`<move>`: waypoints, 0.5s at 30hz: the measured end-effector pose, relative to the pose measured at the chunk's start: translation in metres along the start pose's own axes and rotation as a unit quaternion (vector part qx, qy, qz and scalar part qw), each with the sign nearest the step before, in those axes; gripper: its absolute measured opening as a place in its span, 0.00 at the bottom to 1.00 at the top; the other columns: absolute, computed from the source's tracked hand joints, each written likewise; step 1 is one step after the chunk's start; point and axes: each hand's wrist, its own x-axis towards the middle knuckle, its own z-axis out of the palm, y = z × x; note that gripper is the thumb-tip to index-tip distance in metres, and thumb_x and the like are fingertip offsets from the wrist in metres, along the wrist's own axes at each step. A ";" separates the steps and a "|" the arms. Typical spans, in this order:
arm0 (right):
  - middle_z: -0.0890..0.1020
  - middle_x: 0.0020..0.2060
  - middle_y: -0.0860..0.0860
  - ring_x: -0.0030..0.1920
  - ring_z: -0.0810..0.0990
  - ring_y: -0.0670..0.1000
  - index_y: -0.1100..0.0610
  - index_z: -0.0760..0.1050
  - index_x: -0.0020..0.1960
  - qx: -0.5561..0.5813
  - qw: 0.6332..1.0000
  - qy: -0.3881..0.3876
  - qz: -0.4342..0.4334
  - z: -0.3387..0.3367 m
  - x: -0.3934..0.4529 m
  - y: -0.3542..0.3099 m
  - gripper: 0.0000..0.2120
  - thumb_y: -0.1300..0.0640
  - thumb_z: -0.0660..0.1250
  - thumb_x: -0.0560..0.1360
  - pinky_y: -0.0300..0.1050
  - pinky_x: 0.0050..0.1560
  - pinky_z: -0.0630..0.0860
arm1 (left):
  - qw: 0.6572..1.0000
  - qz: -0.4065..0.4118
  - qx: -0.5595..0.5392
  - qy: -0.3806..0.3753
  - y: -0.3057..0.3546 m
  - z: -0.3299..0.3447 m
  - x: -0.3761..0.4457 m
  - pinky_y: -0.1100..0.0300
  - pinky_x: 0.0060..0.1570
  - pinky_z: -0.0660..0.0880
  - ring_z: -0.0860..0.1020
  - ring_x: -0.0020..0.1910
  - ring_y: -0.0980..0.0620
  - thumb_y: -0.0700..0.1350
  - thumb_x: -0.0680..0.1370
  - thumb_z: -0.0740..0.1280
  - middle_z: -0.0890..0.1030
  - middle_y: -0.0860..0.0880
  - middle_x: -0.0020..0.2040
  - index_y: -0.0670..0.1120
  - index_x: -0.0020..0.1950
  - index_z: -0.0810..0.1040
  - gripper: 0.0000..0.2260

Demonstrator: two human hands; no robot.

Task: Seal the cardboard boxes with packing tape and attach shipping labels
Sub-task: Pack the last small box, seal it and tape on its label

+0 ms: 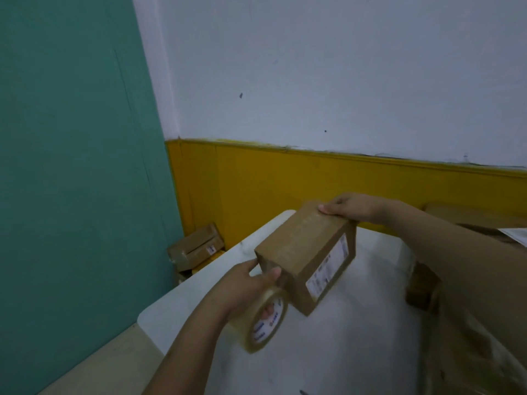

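A small cardboard box (305, 252) sits near the far left corner of the white counter (356, 337), turned at an angle, with a shipping label (328, 269) already stuck on its right side face. The right hand (350, 208) presses down on the far end of the box's top, thumb flat along the top edge and the other fingers over the far side, out of sight. The left hand (251, 283) grips a roll of clear packing tape (266, 323), its fingers through the core and the thumb resting against the box's near end.

The box looks light and stiff: it holds its shape under the pressing hand, with no sagging. Being light, it would likely skid on the smooth counter when tape is pulled, so the best hold is that same flat press on top or a clasp across the two long sides, clear of the seam. The tape itself is thin, glossy and clingy; I'd keep the roll held by its core and the strip taut.

More boxes lie beyond the counter's left edge (196, 248) and at its right side (422, 289).
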 end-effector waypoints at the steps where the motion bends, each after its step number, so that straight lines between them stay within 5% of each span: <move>1: 0.85 0.47 0.53 0.47 0.85 0.52 0.55 0.82 0.56 0.012 1.000 -0.017 0.014 0.005 0.000 0.009 0.26 0.35 0.59 0.78 0.46 0.49 0.80 | 1.000 0.001 -0.020 0.004 -0.001 0.000 0.001 0.46 0.63 0.76 0.79 0.62 0.46 0.72 0.72 0.65 0.78 0.49 0.68 0.56 0.75 0.70 0.35; 5: 0.81 0.54 0.53 0.50 0.79 0.52 0.54 0.77 0.62 -0.105 0.994 0.006 0.038 0.026 0.011 0.020 0.23 0.39 0.55 0.82 0.47 0.52 0.75 | 0.999 0.008 -0.035 0.033 0.006 0.012 0.002 0.54 0.55 0.77 0.79 0.58 0.49 0.67 0.75 0.66 0.79 0.49 0.65 0.52 0.72 0.72 0.30; 9: 0.78 0.54 0.55 0.50 0.77 0.56 0.55 0.78 0.59 -0.371 0.916 0.152 -0.028 0.043 0.003 -0.017 0.13 0.51 0.59 0.83 0.50 0.46 0.76 | 0.999 -0.010 -0.022 0.026 0.017 0.027 -0.009 0.54 0.53 0.75 0.78 0.61 0.46 0.66 0.76 0.66 0.77 0.46 0.67 0.48 0.72 0.69 0.31; 13: 0.80 0.41 0.51 0.41 0.77 0.52 0.45 0.78 0.40 -0.284 0.957 0.013 -0.064 0.074 -0.046 -0.056 0.29 0.26 0.48 0.75 0.55 0.50 0.78 | 0.999 -0.022 -0.034 0.032 0.022 0.040 -0.023 0.55 0.49 0.72 0.77 0.59 0.45 0.66 0.76 0.67 0.76 0.45 0.65 0.45 0.71 0.66 0.33; 15: 0.72 0.69 0.58 0.68 0.71 0.59 0.49 0.72 0.69 -0.324 0.944 -0.052 -0.028 0.081 -0.063 -0.059 0.42 0.22 0.45 0.71 0.59 0.71 0.66 | 0.997 -0.020 -0.069 0.030 0.021 0.043 -0.030 0.54 0.49 0.72 0.75 0.55 0.47 0.64 0.77 0.66 0.74 0.46 0.60 0.45 0.72 0.64 0.32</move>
